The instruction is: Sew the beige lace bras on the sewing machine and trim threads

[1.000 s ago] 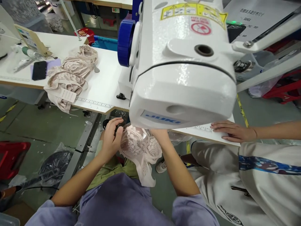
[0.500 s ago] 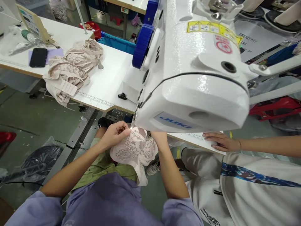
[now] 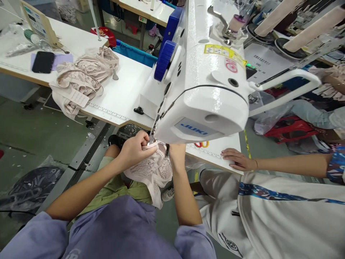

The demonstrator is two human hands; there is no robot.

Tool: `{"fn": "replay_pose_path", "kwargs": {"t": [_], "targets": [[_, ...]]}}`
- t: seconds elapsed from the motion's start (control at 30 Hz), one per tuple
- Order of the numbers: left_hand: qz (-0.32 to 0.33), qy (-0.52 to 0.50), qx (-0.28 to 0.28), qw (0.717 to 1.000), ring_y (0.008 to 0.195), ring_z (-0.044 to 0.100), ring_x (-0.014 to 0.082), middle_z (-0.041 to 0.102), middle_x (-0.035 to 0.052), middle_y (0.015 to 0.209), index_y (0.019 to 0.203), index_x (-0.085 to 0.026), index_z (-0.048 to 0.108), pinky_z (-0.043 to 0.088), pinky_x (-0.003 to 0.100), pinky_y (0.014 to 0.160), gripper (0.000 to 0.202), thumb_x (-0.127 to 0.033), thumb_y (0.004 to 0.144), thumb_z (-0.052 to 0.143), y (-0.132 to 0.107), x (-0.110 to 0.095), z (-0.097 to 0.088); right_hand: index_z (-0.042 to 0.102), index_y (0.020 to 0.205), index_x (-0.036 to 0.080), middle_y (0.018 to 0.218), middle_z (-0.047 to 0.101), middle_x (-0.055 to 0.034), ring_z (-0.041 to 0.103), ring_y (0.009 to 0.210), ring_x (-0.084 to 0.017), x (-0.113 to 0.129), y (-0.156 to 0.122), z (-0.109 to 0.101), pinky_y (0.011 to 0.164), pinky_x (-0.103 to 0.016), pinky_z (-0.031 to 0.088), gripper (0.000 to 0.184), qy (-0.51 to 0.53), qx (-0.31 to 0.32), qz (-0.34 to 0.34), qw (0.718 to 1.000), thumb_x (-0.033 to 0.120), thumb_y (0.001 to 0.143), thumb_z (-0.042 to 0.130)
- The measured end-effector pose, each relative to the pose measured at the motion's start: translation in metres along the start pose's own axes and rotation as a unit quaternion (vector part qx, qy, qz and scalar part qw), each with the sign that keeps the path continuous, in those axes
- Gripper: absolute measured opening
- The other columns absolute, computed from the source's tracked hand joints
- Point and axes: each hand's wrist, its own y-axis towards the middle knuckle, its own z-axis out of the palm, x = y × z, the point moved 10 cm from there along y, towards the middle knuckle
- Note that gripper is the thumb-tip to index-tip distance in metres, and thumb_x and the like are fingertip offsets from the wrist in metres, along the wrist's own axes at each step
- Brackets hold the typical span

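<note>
A pale pink lace bra (image 3: 151,167) hangs over the front edge of the table, its upper edge under the needle area of the white sewing machine (image 3: 207,108). My left hand (image 3: 134,149) pinches the bra's top edge between thumb and curled fingers, just left of the presser foot. On the other side of the lace, my right hand (image 3: 177,154) reaches in under the machine head. Its fingers are hidden there, so their grip does not show.
Several more bras (image 3: 81,79) lie piled on the table at left, near a black phone (image 3: 43,62). Red and yellow ring handles (image 3: 201,144) show beside the machine. At right, another person's hand (image 3: 238,159) rests on the table edge. Thread cones (image 3: 277,16) stand behind.
My view has shifted, and the machine head looks smaller and farther left. The bra has moved up toward the needle, and my left thumb now stretches farther over its edge.
</note>
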Motion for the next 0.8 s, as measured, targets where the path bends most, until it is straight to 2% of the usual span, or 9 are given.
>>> {"fn": "replay_pose_path", "kwargs": {"t": [0.1, 0.17, 0.23, 0.27, 0.33, 0.4, 0.5, 0.63, 0.8], "targets": [[0.022, 0.075, -0.013, 0.997, 0.053, 0.045, 0.0136, 0.046, -0.0074, 0.063, 0.094, -0.022, 0.046, 0.028, 0.026, 0.053, 0.037, -0.050, 0.083, 0.069, -0.003, -0.010, -0.003, 0.059, 0.097, 0.020, 0.086, 0.065, -0.0023, 0.060, 0.073, -0.013, 0.000, -0.026, -0.002, 0.069, -0.026, 0.053, 0.020, 0.084, -0.008, 0.016, 0.996, 0.039, 0.090, 0.061], [0.067, 0.139, -0.022, 0.988, 0.051, 0.045, 0.0146, 0.047, -0.0063, 0.060, 0.093, -0.022, 0.049, 0.024, 0.027, 0.052, 0.040, -0.056, 0.084, 0.067, -0.009, -0.016, -0.002, 0.058, 0.099, 0.024, 0.091, 0.064, -0.0003, 0.055, 0.060, -0.009, 0.002, -0.058, -0.010, 0.059, -0.023, 0.051, 0.012, 0.142, -0.018, -0.002, 0.990, 0.035, 0.094, 0.058], [0.125, 0.194, -0.040, 0.972, 0.052, 0.047, 0.0159, 0.047, -0.0035, 0.057, 0.081, -0.022, 0.051, 0.021, 0.029, 0.054, 0.040, -0.060, 0.086, 0.064, -0.020, -0.020, 0.000, 0.060, 0.099, 0.028, 0.102, 0.064, -0.0005, 0.058, 0.057, -0.008, 0.013, -0.098, -0.018, 0.056, -0.024, 0.053, 0.005, 0.163, -0.004, -0.060, 0.985, 0.028, 0.095, 0.057], [0.154, 0.211, -0.053, 0.964, 0.052, 0.047, 0.0163, 0.047, -0.0021, 0.056, 0.073, -0.022, 0.050, 0.021, 0.030, 0.055, 0.042, -0.060, 0.087, 0.062, -0.027, -0.021, 0.000, 0.063, 0.099, 0.029, 0.107, 0.064, -0.0014, 0.063, 0.060, -0.009, 0.022, -0.119, -0.019, 0.057, -0.026, 0.056, 0.009, 0.149, 0.017, -0.101, 0.984, 0.024, 0.094, 0.058], [0.198, 0.219, -0.086, 0.952, 0.051, 0.045, 0.0161, 0.045, -0.0003, 0.052, 0.061, -0.022, 0.045, 0.021, 0.033, 0.057, 0.048, -0.058, 0.090, 0.057, -0.041, -0.021, 0.000, 0.068, 0.104, 0.031, 0.108, 0.067, -0.0037, 0.072, 0.071, -0.017, 0.043, -0.158, -0.013, 0.064, -0.033, 0.062, 0.021, 0.085, 0.077, -0.195, 0.974, 0.018, 0.089, 0.063], [0.218, 0.209, -0.118, 0.946, 0.050, 0.041, 0.0157, 0.042, -0.0002, 0.049, 0.056, -0.022, 0.041, 0.022, 0.034, 0.057, 0.051, -0.054, 0.093, 0.052, -0.054, -0.019, -0.002, 0.070, 0.115, 0.033, 0.107, 0.072, -0.0055, 0.075, 0.084, -0.024, 0.061, -0.187, -0.005, 0.071, -0.039, 0.066, 0.037, 0.017, 0.114, -0.278, 0.954, 0.013, 0.084, 0.068], [0.197, 0.195, -0.136, 0.951, 0.050, 0.038, 0.0158, 0.041, 0.0000, 0.049, 0.055, -0.022, 0.041, 0.025, 0.034, 0.058, 0.052, -0.053, 0.097, 0.043, -0.066, -0.010, -0.001, 0.070, 0.120, 0.033, 0.104, 0.075, -0.0054, 0.075, 0.091, -0.025, 0.079, -0.201, 0.003, 0.076, -0.040, 0.067, 0.044, -0.025, 0.131, -0.346, 0.929, 0.010, 0.082, 0.068], [0.182, 0.172, -0.138, 0.958, 0.052, 0.038, 0.0157, 0.041, 0.0000, 0.051, 0.055, -0.022, 0.040, 0.027, 0.033, 0.060, 0.053, -0.051, 0.099, 0.038, -0.077, -0.006, 0.001, 0.072, 0.109, 0.026, 0.101, 0.075, -0.0054, 0.075, 0.092, -0.023, 0.094, -0.200, 0.013, 0.079, -0.036, 0.066, 0.030, -0.025, 0.149, -0.386, 0.910, 0.010, 0.084, 0.067], [0.188, 0.107, -0.155, 0.964, 0.053, 0.037, 0.0143, 0.042, -0.0011, 0.052, 0.056, -0.021, 0.041, 0.026, 0.031, 0.057, 0.049, -0.046, 0.098, 0.044, -0.081, 0.000, -0.004, 0.070, 0.098, 0.020, 0.103, 0.073, -0.0072, 0.073, 0.096, -0.020, 0.101, -0.202, 0.019, 0.084, -0.033, 0.064, 0.019, -0.020, 0.136, -0.413, 0.900, 0.008, 0.084, 0.067]]}}
